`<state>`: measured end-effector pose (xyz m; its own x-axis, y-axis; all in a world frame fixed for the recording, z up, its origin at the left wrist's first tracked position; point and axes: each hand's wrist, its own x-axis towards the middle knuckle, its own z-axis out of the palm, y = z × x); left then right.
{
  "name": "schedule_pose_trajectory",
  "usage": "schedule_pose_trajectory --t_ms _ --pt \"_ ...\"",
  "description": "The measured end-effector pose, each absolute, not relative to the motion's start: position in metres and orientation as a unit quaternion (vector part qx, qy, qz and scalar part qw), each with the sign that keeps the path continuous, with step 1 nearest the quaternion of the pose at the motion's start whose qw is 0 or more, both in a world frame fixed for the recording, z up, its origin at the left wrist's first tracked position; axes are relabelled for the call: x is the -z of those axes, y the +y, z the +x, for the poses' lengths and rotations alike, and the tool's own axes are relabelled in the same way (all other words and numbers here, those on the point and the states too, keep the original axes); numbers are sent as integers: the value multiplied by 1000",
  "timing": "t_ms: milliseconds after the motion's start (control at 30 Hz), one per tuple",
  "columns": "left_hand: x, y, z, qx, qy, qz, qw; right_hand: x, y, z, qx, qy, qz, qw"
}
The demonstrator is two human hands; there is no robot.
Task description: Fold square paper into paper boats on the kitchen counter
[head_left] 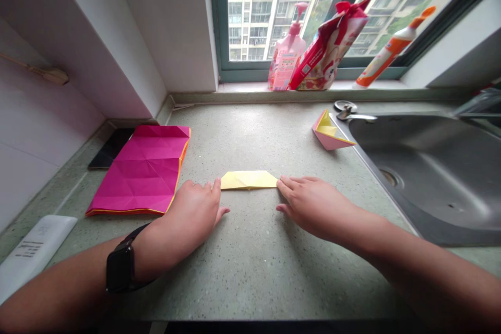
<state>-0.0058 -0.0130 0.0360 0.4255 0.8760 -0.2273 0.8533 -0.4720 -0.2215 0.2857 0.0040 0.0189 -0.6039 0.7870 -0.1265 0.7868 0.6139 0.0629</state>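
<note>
A pale yellow folded paper strip (249,180) lies on the counter, long and low, with slanted upper corners and a crease along its middle. The fingers of my left hand (195,209) touch its left end, with the thumb apart on the counter side. At the opposite end, the fingertips of my right hand (309,201) rest on the paper's right tip, thumb spread below. Neither hand wraps round the strip. Beyond my right hand, a pink and yellow folded paper boat (332,138) stands by the sink's edge.
Creased magenta paper sheets (144,172) lie stacked at left, over a dark flat panel (111,148). A white packet (33,253) sits nearer me. The steel sink (438,177) is at right. On the windowsill stand a pink pump bottle (287,60), a red bag (329,52) and an orange-white bottle (385,57).
</note>
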Motion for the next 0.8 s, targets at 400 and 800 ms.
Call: schedule_pose_trajectory --t_ms 400,800 --pt "-19 18 -5 -46 -539 -840 50 -24 30 265 33 864 501 36" --pt "-6 25 -15 81 -481 -871 62 -21 36 266 42 865 500 -24"
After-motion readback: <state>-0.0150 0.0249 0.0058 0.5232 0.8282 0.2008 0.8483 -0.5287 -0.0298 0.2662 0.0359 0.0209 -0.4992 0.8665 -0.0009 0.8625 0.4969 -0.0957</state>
